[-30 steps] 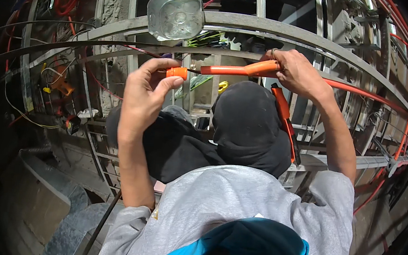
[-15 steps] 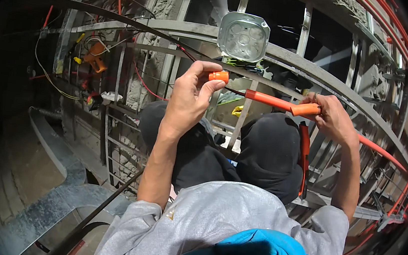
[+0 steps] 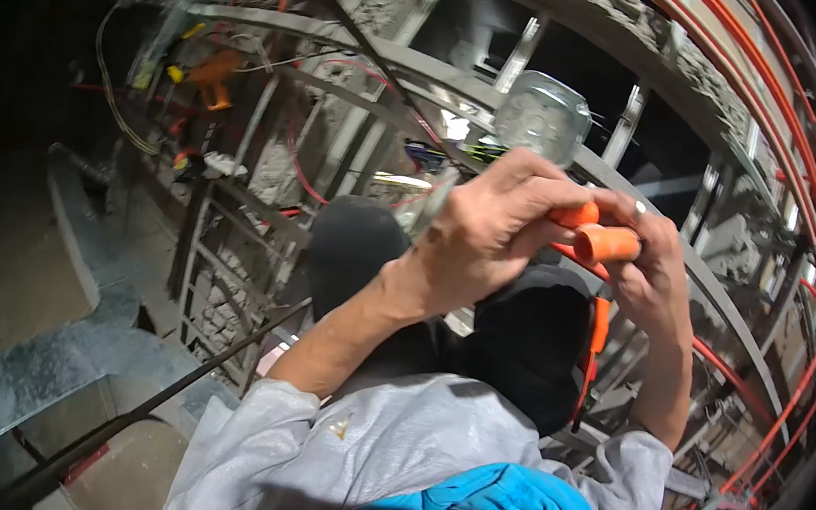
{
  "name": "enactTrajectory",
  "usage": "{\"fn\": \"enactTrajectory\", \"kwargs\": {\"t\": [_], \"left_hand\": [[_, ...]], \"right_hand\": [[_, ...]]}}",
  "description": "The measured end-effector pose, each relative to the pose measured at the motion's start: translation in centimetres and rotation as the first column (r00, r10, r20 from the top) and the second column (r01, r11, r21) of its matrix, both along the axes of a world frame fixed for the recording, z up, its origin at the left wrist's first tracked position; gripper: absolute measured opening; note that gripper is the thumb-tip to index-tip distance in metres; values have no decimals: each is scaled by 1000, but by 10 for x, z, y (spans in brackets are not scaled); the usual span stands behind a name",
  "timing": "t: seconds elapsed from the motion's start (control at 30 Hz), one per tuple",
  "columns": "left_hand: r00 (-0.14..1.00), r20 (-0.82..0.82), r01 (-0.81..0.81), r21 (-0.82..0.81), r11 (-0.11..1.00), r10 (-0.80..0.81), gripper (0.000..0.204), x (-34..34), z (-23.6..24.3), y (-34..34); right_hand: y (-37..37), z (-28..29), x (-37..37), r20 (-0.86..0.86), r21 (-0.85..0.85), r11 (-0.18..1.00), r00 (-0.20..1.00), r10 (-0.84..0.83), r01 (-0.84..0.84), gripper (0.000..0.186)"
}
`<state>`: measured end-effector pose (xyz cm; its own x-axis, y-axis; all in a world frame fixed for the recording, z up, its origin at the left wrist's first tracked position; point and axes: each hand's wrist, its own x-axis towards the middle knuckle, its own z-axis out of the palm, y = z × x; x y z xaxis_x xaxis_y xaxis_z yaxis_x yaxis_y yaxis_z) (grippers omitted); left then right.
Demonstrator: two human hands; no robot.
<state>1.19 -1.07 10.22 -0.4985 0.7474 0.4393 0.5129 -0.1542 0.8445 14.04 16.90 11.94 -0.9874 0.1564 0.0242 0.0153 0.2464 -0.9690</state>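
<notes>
The left hand (image 3: pixel 491 229) and right hand (image 3: pixel 650 268) nearly meet right of centre, each pinching an orange piece. Behind them, a metal rail (image 3: pixel 254 18) crosses the upper frame. The box (image 3: pixel 543 114) shows upper right of centre. The tube (image 3: pixel 606 244) is in the right hand; the smaller coupling (image 3: pixel 576 214), in the left, sits just above it.

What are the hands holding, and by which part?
Left hand: small orange connector, exact spot hidden. Right hand: orange tubular fitting, by its right end.
</notes>
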Motion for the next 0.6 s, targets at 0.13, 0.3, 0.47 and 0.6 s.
{"fn": "enactTrajectory", "kwargs": {"t": [0.13,0.3,0.47,0.6], "left_hand": [[969,247,24,-8,1000,-22,38,8,-13,-5],[702,712,50,-26,998,-17,25,21,-16,2],[744,657,249,-444,861,123,49,8,-19,1],[801,591,-1,-163,987,99,40,15,-25,4]], "right_hand": [[8,-8,0,23,37,999,999,27,-28,48],[9,-16,9,50,41,999,998,-35,32,49],[3,-18,9,-95,274,957,993,-75,98,51],[6,-19,7,-116,283,954,991,-71,102,50]]}}
